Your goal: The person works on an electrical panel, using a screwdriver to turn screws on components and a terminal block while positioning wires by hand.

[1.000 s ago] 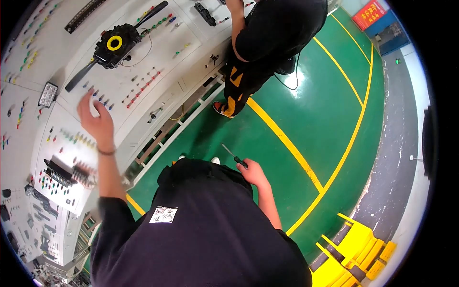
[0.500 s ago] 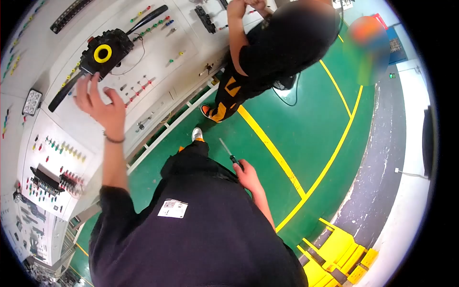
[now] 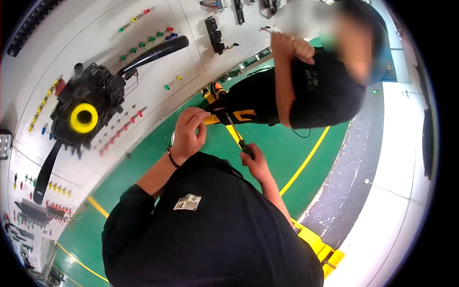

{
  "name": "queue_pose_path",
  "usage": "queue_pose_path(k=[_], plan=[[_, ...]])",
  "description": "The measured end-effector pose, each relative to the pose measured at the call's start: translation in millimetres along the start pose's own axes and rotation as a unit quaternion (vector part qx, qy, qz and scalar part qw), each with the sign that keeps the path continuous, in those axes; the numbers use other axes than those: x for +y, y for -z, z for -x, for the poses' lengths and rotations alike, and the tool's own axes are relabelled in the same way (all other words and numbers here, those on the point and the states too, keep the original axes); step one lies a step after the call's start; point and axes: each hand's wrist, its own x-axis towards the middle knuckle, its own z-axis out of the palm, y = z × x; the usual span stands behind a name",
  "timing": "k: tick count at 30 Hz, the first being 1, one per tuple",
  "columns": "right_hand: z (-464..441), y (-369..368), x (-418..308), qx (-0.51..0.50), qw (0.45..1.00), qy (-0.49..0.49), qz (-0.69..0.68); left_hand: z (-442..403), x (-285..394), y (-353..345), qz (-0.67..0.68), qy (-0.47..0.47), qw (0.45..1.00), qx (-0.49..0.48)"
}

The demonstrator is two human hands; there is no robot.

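My right hand (image 3: 258, 163) is wrapped around a screwdriver's dark handle, low in front of my body. The screwdriver (image 3: 245, 147) has a thin metal shaft pointing up and to the left. My left hand (image 3: 189, 135), with a dark band on its wrist, is in front of my chest, left of the shaft and apart from it. Its fingers are bent and drawn close together; whether anything small lies between them is hidden. Left of my hands, a black steering-column switch unit (image 3: 88, 103) with a yellow ring and two long levers is on the white panel.
Coloured connectors (image 3: 125, 125) stand in rows on the white panel (image 3: 158, 91). A black switch strip (image 3: 214, 35) is farther up. A co-worker in a black shirt (image 3: 325, 91) stands ahead, hands raised. Yellow steps (image 3: 315, 244) are at lower right on the green floor (image 3: 267, 125).
My left hand has left the switch unit and come right, in front of my chest, its fingers drawing in. My right hand has risen slightly with the screwdriver. The view has shifted closer to the panel.
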Motion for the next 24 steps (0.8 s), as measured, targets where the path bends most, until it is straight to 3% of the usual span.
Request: queue_pose_path(k=[3, 5, 9, 16, 18, 22, 24], plan=[[-31, 15, -40, 0.031, 0.995, 0.003, 0.098, -5, -10, -2, 0.010, 0.062, 0.996, -0.060], [-51, 24, -43, 0.030, 0.998, 0.045, 0.036, -12, -18, 0, -0.014, 0.090, 0.994, -0.061], [-76, 36, -54, 0.018, 0.999, 0.037, 0.019, -25, -27, 1, -0.043, 0.125, 0.989, -0.064], [-107, 65, -34, -0.116, 0.989, 0.086, 0.042, -39, -7, -38, -0.101, 0.160, 0.982, -0.002], [-110, 83, -21, -0.126, 0.987, 0.083, 0.054, -37, 6, -60, -0.074, 0.213, 0.974, 0.027], [-122, 124, 4, -0.157, 0.985, 0.077, 0.007, -33, 17, -102, -0.100, 0.236, 0.966, 0.039], [-123, 146, 14, -0.121, 0.989, 0.063, -0.062, -35, 14, -121, -0.125, 0.218, 0.968, 0.024]])
